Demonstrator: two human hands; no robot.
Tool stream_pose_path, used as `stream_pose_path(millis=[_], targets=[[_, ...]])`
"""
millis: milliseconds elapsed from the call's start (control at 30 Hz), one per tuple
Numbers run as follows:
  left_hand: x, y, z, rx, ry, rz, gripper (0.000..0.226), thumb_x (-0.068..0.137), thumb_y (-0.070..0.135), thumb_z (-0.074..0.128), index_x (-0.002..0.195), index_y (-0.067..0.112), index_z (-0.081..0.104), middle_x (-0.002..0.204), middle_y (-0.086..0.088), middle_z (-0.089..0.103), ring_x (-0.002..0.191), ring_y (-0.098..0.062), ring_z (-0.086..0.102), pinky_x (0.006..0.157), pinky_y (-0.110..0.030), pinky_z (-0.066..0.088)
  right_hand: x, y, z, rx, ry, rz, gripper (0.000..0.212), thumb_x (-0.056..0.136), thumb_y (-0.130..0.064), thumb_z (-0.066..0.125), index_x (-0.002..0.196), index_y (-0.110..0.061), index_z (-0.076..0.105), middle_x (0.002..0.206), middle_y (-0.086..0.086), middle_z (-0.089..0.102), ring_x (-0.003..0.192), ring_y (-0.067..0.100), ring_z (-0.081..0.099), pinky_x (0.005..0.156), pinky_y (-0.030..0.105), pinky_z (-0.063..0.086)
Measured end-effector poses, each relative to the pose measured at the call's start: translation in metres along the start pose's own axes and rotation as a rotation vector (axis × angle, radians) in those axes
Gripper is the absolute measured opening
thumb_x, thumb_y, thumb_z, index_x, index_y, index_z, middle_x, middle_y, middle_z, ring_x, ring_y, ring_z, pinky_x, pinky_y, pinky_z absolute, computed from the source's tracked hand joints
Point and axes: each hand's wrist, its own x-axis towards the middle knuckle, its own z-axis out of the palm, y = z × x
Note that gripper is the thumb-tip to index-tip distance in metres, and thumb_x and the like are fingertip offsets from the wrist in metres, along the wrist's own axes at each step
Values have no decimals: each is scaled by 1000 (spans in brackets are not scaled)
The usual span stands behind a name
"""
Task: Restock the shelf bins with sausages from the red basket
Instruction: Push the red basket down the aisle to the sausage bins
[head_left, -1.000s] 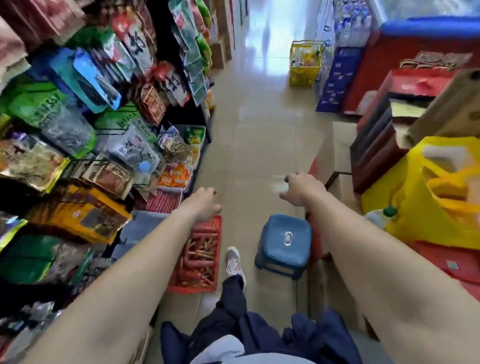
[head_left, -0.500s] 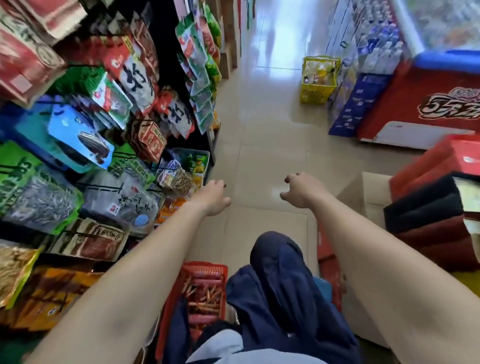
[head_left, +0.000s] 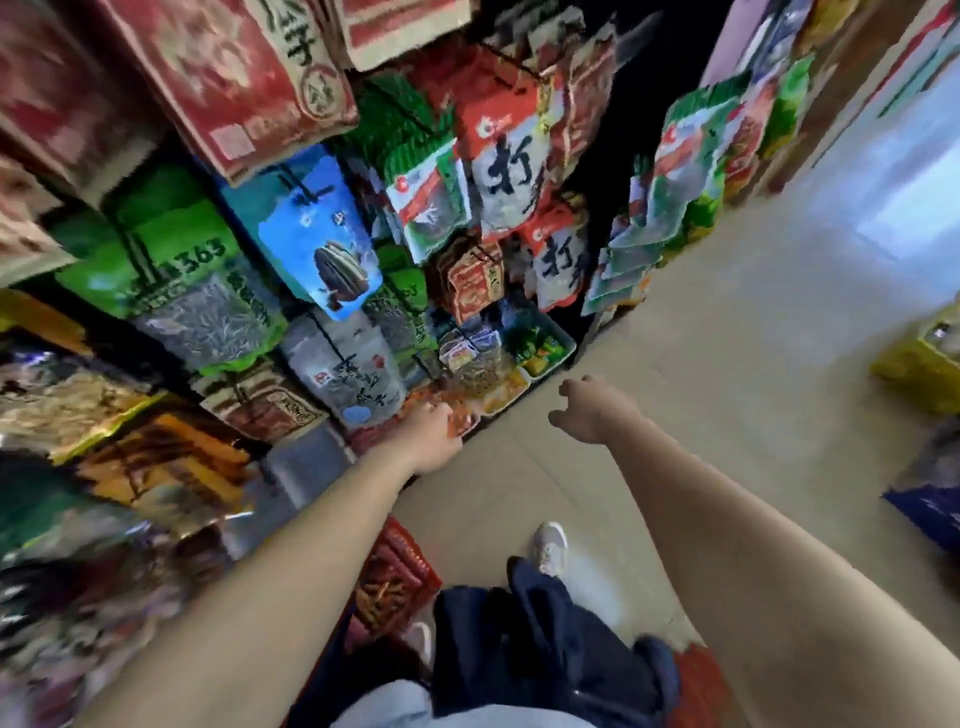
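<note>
**Head view: both hands empty, basket still full**

Head camera looks down along a snack shelf, and the picture is blurred by motion. The left hand (head_left: 434, 439) reaches forward near the low bins (head_left: 501, 392) at the foot of the shelf. It is loosely curled and I see nothing in it. The right hand (head_left: 589, 410) hangs over the bare floor (head_left: 727, 364), fingers bent downward, also with nothing in it.

The red basket (head_left: 397, 582) stands on the floor beside the shelf, just under the left forearm and next to the person's leg. Inside it there are many sausages (head_left: 384, 595), so most of the stock is not yet moved, as far as I can judge.

The low bins show orange and red packets, but the blur does not allow to tell how full they are, or which bin is meant for sausages.

My judgement: the restocking is in an early or middle stage. No sausage is being carried now, and a hand must go back to the basket for the next load.
</note>
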Motion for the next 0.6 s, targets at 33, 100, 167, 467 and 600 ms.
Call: stream_pose_path(millis=[33,100,167,467,600], targets=[[-1,-3,3,-39,-4,-43,53,95,37,55,140,11,46,142,-14,46,128,-32,48,101,-37,43,14,-6,-6,-44,-32,-40,61,87,-48,57,141,-21,48,137,11,50,121,34,53,93,42,50],[-7,-13,10,-119,8,-128,51,93,40,58,136,14,49,139,-14,50,123,-32,52,100,-38,45,34,-20,-14,-137,-68,-117,60,86,-49,56,138,-20,49,135,10,51,121,33,53,90,42,49],[-19,-28,21,-211,34,-216,52,93,42,58,136,14,48,138,-13,51,121,-32,54,99,-39,47,41,-39,-13,-207,-87,-184,56,87,-48,56,136,-20,50,135,11,52,122,34,52,87,40,46],[-122,-127,88,-472,110,-524,57,98,39,52,147,14,40,149,-12,44,130,-30,50,102,-38,45,6,-162,60,-378,-204,-466,51,87,-47,56,131,-21,53,134,8,58,121,32,55,95,41,47],[-176,-190,132,-491,156,-571,53,95,41,55,140,14,49,140,-12,54,122,-30,56,95,-38,47,-16,-227,111,-413,-225,-577,60,71,-56,52,120,-23,61,124,8,65,109,33,61,90,42,52]])
